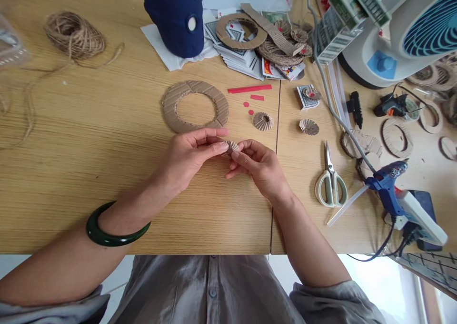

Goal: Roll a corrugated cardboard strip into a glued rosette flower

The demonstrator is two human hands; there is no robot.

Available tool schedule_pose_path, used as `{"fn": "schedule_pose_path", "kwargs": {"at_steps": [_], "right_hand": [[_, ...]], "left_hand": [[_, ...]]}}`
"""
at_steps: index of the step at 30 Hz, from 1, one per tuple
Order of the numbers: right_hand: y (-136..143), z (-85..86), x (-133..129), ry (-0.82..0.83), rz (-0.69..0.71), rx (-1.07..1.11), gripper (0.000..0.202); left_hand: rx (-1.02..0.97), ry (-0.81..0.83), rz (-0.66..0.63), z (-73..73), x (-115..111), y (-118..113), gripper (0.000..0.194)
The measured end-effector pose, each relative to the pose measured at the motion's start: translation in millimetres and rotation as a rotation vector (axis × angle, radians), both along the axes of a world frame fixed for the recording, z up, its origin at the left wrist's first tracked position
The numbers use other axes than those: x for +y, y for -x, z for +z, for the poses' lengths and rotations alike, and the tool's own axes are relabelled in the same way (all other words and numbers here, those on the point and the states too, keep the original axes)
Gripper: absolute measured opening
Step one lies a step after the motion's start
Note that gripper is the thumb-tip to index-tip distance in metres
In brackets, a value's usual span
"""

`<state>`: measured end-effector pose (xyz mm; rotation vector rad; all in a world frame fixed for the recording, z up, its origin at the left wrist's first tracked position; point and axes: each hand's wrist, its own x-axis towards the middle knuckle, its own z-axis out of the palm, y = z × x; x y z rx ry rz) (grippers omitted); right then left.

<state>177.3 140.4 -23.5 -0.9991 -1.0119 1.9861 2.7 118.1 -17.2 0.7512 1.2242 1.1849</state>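
Between my two hands, above the near part of the table, is a small pleated cardboard rosette. My left hand pinches its left edge between thumb and fingers, which hide part of it. From the other side, my right hand grips it with thumb and forefinger. Just beyond my left hand lies a flat cardboard ring. A second pleated rosette rests up and to the right of my hands, with two small red paper dots, a short red piece and a long red strip near it.
White-handled scissors and a blue glue gun lie on the right. Behind them stands a fan. A navy bottle-shaped object, stacked cards and a twine ball occupy the back. A cable crosses the right side.
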Motion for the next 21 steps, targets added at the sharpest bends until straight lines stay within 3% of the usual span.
{"fn": "schedule_pose_path", "kwargs": {"at_steps": [12, 21], "right_hand": [[2.7, -9.7, -1.7, -0.158, -0.060, -0.163, 0.041], [2.8, 2.1, -1.3, -0.049, 0.062, -0.153, 0.045]], "left_hand": [[0.339, -0.111, -0.011, -2.4, -7.1, -5.9, 0.030], [0.394, -0.130, 0.026, -0.6, -6.2, -5.7, 0.028]]}}
